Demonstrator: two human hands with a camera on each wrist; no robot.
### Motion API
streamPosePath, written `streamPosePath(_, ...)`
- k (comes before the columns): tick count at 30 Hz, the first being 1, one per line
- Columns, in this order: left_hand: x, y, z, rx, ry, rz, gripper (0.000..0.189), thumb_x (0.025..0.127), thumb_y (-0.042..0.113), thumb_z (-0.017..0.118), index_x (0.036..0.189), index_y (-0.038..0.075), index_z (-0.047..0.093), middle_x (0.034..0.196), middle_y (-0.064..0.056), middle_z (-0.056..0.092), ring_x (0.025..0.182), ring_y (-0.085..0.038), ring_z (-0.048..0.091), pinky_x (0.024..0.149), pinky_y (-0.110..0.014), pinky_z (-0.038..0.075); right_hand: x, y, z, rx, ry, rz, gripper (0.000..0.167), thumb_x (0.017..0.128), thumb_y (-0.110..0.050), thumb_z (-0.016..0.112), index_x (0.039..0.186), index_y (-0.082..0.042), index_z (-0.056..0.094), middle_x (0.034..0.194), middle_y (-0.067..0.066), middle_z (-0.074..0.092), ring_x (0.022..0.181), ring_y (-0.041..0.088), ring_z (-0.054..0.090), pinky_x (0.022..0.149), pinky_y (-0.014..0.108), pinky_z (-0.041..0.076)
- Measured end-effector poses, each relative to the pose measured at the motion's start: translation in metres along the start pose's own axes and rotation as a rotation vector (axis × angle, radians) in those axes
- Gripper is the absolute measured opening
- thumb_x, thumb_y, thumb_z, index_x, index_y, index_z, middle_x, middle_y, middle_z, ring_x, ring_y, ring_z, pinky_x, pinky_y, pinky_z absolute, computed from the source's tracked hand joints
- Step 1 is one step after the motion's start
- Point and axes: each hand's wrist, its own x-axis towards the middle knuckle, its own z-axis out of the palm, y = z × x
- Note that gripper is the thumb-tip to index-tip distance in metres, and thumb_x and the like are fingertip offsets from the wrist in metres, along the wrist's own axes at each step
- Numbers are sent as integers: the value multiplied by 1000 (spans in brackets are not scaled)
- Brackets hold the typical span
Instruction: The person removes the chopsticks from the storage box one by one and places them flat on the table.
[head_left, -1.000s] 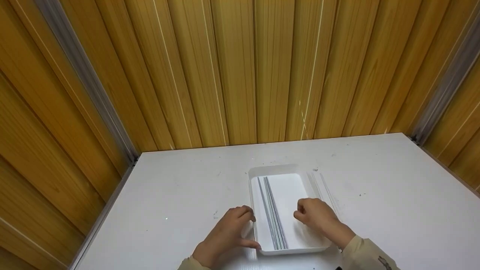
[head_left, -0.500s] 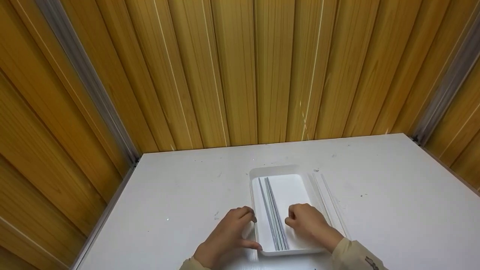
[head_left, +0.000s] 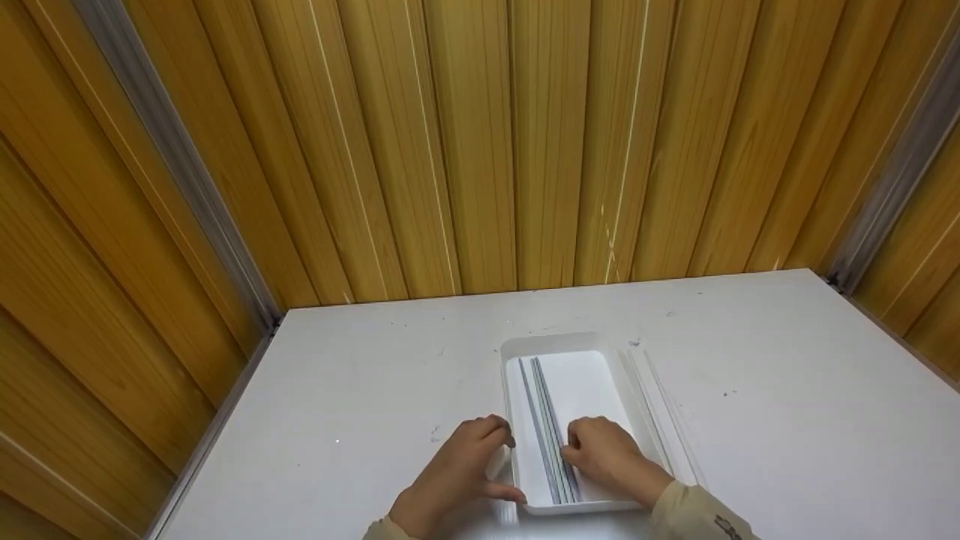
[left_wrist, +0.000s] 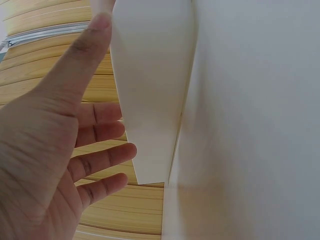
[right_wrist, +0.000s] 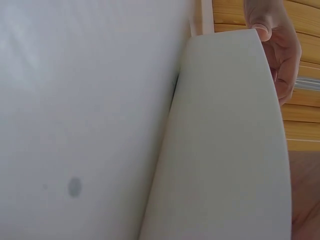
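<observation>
A white rectangular tray (head_left: 585, 343) lies on the table. Several thin grey sticks (head_left: 551, 420) lie lengthwise inside it, towards its left side. My left hand (head_left: 461, 465) rests at the tray's left wall, thumb near the front corner. In the left wrist view the thumb and extended fingers meet the tray's rim. Inside the tray, my right hand (head_left: 604, 450) is curled, right at the right edge of the sticks. Its fingertips are hidden under the hand, and I cannot tell whether they pinch a stick. The tray's wall covers most of the right hand (right_wrist: 307, 190) in the right wrist view.
Thin pale strips (head_left: 667, 397) lie on the white table (head_left: 382, 375) along the tray's right side. Wood-patterned panels (head_left: 480, 150) with grey metal corner posts (head_left: 184, 157) enclose the table's back and sides.
My right hand has moved left and a little nearer to me inside the tray, up to the sticks. The left hand stays at the tray's left wall.
</observation>
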Motion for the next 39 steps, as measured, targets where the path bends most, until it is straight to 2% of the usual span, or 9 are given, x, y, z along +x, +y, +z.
streamPosePath(7,-2,1,1,5,16,2,61,63,61,74,98,13,59,107,5,59,92,-10,55,89,-26,50,1,-1,4,-12,20,-5,23,79,-15,67,62,-11,54,58,-2,49,56,14,44,51,27,35)
streamPosePath(18,-1,0,1,-16,11,6,61,62,59,76,99,13,59,108,3,60,92,-10,55,89,-26,50,3,-4,5,-37,-9,8,22,81,-16,66,63,-10,54,58,-1,51,56,14,45,51,27,38)
streamPosePath(28,0,0,1,2,24,14,61,63,61,74,97,13,60,107,3,60,92,-10,57,89,-26,51,6,-4,5,-59,-29,53,22,80,-18,67,65,-9,55,61,0,54,58,15,48,54,28,43)
streamPosePath(39,-1,-1,0,-1,-2,-5,60,64,61,74,98,14,60,109,3,60,93,-10,56,89,-26,50,8,-4,7,-81,-1,52,20,79,-19,68,67,-8,57,63,2,56,60,17,49,55,32,44)
